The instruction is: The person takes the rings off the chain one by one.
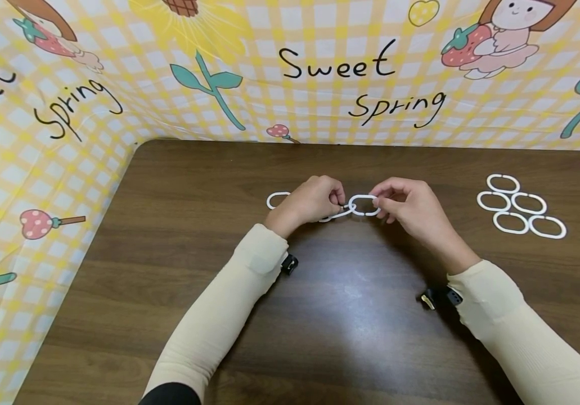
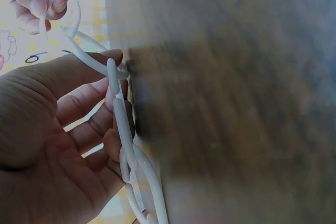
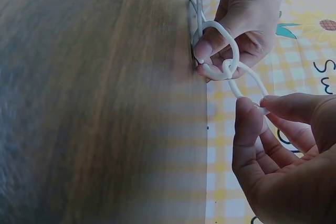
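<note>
My left hand [image 1: 315, 199] pinches a chain of white, smooth oval links [image 1: 342, 211] between thumb and fingers, close to its right-hand end. My right hand [image 1: 411, 208] has thumb and fingertips closed together on the white oval end link [image 1: 363, 196], gripping its outer curve. That end link passes through the next one, so the two are joined between my hands. The chain lies nearer the far edge of the brown wood-grain tabletop [image 1: 208, 315] than the near edge, around the middle from side to side. More links run along under my left palm and fingers; I cannot tell whether they touch the tabletop there. To the left of my left hand the curve of another white link shows, and my wrist hides where it leads.

Toward the tabletop's right edge, nearer the far right corner, five loose white oval rings [image 1: 511, 201] lie flat in a close cluster: one farthest off, two below it, two nearest me. They are well apart from my right hand. Cream sleeves [image 1: 492, 304] cover my forearms. Past the far edge and along the left edge stands a yellow-and-white checked cloth [image 1: 315, 121] printed with "Sweet Spring".
</note>
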Demonstrator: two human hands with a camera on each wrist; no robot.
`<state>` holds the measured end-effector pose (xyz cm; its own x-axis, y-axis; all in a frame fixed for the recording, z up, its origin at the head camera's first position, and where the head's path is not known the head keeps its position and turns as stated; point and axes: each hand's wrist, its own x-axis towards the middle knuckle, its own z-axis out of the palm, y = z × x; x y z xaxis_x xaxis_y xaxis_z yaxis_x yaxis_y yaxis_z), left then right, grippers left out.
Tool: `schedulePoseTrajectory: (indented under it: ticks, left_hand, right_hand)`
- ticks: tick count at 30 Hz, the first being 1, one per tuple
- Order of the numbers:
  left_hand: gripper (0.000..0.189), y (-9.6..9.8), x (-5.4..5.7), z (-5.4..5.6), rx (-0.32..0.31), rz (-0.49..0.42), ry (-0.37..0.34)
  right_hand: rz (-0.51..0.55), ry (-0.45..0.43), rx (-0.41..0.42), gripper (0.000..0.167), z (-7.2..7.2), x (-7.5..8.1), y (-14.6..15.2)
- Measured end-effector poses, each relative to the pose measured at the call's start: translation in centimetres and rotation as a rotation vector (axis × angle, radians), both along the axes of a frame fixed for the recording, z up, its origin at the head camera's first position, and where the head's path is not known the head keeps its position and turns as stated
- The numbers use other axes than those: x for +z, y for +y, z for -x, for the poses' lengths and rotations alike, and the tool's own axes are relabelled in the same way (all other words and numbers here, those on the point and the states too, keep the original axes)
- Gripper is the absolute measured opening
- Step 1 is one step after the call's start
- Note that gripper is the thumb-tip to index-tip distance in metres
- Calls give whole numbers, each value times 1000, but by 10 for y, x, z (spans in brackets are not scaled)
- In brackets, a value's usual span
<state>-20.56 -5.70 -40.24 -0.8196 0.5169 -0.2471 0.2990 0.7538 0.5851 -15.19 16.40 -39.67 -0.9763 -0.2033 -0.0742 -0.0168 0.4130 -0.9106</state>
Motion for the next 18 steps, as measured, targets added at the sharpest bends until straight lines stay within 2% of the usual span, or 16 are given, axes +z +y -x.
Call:
schedulePoseTrajectory:
  ticks: [7, 18]
  left_hand:
    - [7, -2, 1, -1, 6, 21, 36]
    - [8, -5, 5, 1, -14, -28, 55]
  right_hand:
    - [-2, 19, -6, 13, -1, 0, 1]
    - [-15, 16, -3, 14, -2, -2, 3]
